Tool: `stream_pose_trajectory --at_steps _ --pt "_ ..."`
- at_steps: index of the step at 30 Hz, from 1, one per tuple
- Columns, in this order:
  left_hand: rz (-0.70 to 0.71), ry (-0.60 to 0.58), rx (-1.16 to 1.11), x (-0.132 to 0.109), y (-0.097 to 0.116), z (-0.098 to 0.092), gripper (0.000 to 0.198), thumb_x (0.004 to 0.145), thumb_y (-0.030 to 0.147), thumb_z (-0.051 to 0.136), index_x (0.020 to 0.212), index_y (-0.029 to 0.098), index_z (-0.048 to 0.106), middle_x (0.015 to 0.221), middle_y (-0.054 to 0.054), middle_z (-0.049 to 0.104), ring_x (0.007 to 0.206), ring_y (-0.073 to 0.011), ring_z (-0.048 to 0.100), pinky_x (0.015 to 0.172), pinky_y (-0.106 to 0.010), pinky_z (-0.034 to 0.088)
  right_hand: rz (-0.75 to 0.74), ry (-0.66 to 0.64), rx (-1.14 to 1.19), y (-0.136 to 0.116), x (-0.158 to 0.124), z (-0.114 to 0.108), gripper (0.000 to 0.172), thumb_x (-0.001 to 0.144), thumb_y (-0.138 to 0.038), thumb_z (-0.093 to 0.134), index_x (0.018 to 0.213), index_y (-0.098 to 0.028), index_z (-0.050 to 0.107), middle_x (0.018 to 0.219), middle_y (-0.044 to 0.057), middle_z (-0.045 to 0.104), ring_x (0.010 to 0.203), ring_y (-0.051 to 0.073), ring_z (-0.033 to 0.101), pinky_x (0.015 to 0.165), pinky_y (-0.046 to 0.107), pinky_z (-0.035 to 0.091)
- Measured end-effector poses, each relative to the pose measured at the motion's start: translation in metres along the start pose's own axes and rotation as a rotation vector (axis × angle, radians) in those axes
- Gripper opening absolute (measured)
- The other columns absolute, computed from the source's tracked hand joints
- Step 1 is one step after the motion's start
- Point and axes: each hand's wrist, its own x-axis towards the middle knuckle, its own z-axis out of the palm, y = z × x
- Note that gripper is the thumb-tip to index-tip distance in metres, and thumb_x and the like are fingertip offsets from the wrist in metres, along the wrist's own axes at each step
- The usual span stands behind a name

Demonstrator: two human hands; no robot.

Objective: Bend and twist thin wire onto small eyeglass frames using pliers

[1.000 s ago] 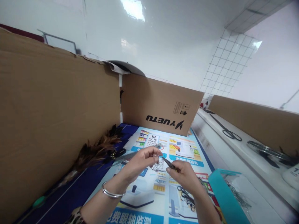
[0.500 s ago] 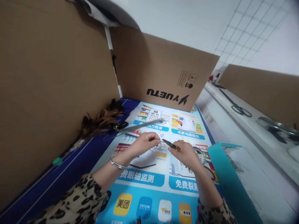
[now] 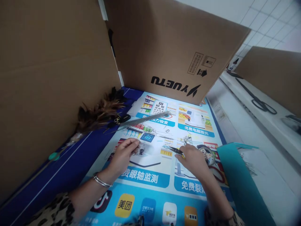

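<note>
My left hand [image 3: 125, 155], a silver bangle on its wrist, is closed in a pinch on a small tangle of thin wire [image 3: 140, 148]. My right hand [image 3: 194, 158] is wrapped around dark-jawed pliers [image 3: 175, 150], whose tips point left toward the wire but stay apart from it. Whether the jaws are parted is too small to tell. Beyond the hands lies a bundle of straight grey wires [image 3: 148, 119]. A small wire ring [image 3: 167, 131] and a loose pile of bent wire pieces [image 3: 187, 139] rest on the printed sheet [image 3: 150, 168].
Cardboard panels [image 3: 174, 53] stand at the back and left. A brown feather duster [image 3: 98, 110] lies along the left side, near a black item [image 3: 123, 118]. On the right is a teal box [image 3: 240, 169]; scissors [image 3: 263, 105] lie on the white ledge.
My hands have moved apart: the left went left with the wire tangle, and the right shifted slightly right with the pliers. The view has tilted down.
</note>
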Motion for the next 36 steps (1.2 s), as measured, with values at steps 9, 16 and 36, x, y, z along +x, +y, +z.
stream_pose_trajectory --at_steps 9,16,36 --pt "-0.029 -0.068 0.105 0.000 -0.001 -0.005 0.014 0.077 0.029 0.058 0.077 0.015 0.058 0.064 0.001 0.050 0.060 -0.0096 0.042 0.056 -0.020 0.035 0.028 -0.028 -0.154 -0.020 0.014 0.009 0.025 0.085 -0.041 0.041 0.087 -0.020 0.056 0.084 0.006 0.055 0.080 0.019 0.050 0.064 0.028 0.031" --pt "-0.034 -0.088 0.159 0.002 -0.004 -0.006 0.014 0.077 0.030 0.058 0.077 0.016 0.058 0.065 0.001 0.050 0.061 -0.0105 0.042 0.057 -0.020 0.035 0.023 -0.042 -0.127 -0.026 0.019 0.017 0.022 0.086 -0.036 0.042 0.084 -0.020 0.056 0.080 0.005 0.056 0.074 0.017 0.052 0.056 0.024 0.029" --pt "-0.065 -0.119 0.261 0.004 -0.007 -0.007 0.015 0.076 0.032 0.059 0.079 0.018 0.060 0.074 -0.001 0.054 0.069 -0.0141 0.048 0.062 -0.022 0.038 -0.001 -0.090 -0.110 -0.015 0.019 0.012 0.018 0.084 -0.036 0.045 0.083 -0.021 0.056 0.081 0.004 0.056 0.077 0.018 0.052 0.059 0.026 0.031"
